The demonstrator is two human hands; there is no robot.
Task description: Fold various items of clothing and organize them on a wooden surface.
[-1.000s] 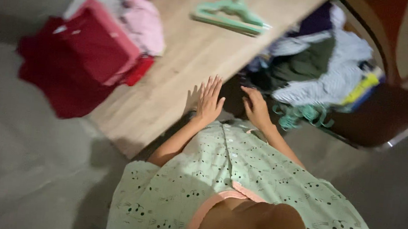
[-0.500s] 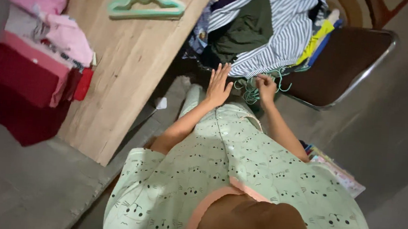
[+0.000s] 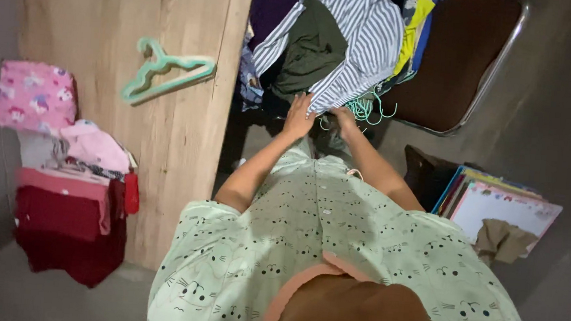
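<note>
My left hand [image 3: 298, 117] reaches forward to the lower edge of a blue-and-white striped shirt [image 3: 366, 41], with its fingers resting on the cloth. My right hand [image 3: 344, 120] is beside it, fingers curled at a bundle of thin green hangers [image 3: 365, 109] that hangs from the pile. The striped shirt lies on a heap of clothes with a dark green garment [image 3: 313, 47] on a brown chair [image 3: 466, 66]. I wear a pale green patterned top.
A light wooden table [image 3: 186, 125] stands on the left with one green hanger [image 3: 163, 71] on it. Folded pink and red clothes [image 3: 66, 184] sit at its left end. Several books [image 3: 499, 204] lean on the floor at right.
The view has swung so the chair pile is now straight ahead. Both hands have moved forward and up onto the pile, the left from open air to the shirt's edge.
</note>
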